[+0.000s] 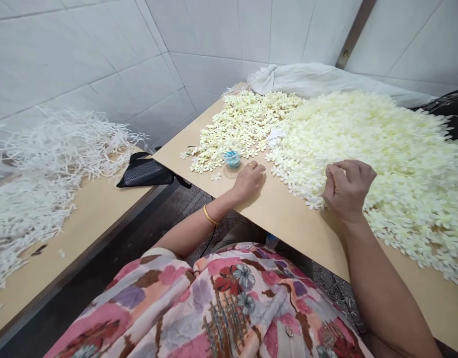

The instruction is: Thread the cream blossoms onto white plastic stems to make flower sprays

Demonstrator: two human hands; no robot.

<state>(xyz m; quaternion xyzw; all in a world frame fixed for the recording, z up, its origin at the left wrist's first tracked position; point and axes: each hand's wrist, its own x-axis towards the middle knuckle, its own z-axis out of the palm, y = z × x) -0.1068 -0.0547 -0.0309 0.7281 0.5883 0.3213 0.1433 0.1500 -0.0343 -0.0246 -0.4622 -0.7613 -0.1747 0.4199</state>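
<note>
On the tabletop (pixel 299 221), the left hand (pixel 248 183) rests with fingers loosely curled beside a small clear cup (pixel 232 159); the right hand (pixel 348 190), fingertips together, hovers at the large pile of artificial flowers (pixel 393 149).

The tabletop (pixel 299 223) is smooth, tan and mostly matt, like laminate or coated board. The wall tiles (pixel 221 30) look hard and smooth, with a soft sheen. The artificial flowers (pixel 363 134) seem to be thin, matt cloth or soft plastic, and the white sprigs (pixel 65 139) look like matt plastic. The small cup (pixel 232 160) is clear, glossy plastic. The white sheet (pixel 303 78) is creased cloth; the black pouch (pixel 145 172) has a mesh face. The bangle (pixel 209 215) is shiny gold-coloured metal, and the printed shirt (pixel 229 308) is soft matt cloth.
</note>
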